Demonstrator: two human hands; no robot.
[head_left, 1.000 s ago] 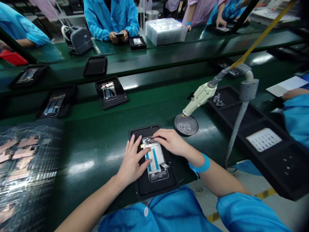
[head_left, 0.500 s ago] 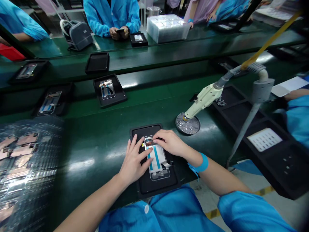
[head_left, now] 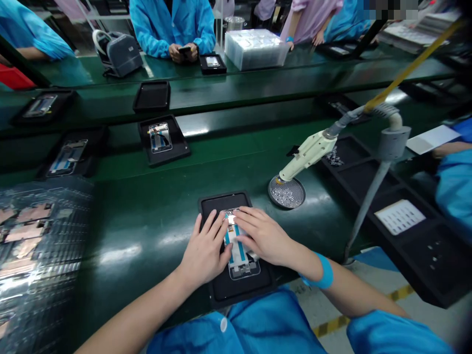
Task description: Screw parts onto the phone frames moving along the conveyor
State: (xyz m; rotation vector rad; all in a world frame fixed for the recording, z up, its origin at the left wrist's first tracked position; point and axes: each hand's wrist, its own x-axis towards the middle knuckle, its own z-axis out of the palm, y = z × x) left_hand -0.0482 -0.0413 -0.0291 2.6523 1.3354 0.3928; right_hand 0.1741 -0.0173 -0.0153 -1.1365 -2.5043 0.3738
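An opened phone frame point(head_left: 239, 259) with blue strips lies in a black tray point(head_left: 243, 291) in front of me. My left hand point(head_left: 206, 250) rests on its left side, fingers stretched toward its upper edge and nothing gripped. Over the right side lies my right hand point(head_left: 267, 236), fingers extended, their tips touching the top part of the phone frame. A blue band point(head_left: 324, 271) circles my right wrist. The fingers hide parts of the frame's upper half and sides.
An electric screwdriver point(head_left: 308, 153) leans with its tip at a round screw dish point(head_left: 286, 192). Clear trays with copper-coloured parts point(head_left: 27, 228) stand at left. A long compartment tray point(head_left: 372, 177) lies at right. Another phone tray point(head_left: 162, 140) sits ahead. Co-workers sit across the bench.
My right hand has gone from pinching at the phone's top to lying flatter with fingers extended. My left fingers have shifted up and closer to the frame's upper edge.
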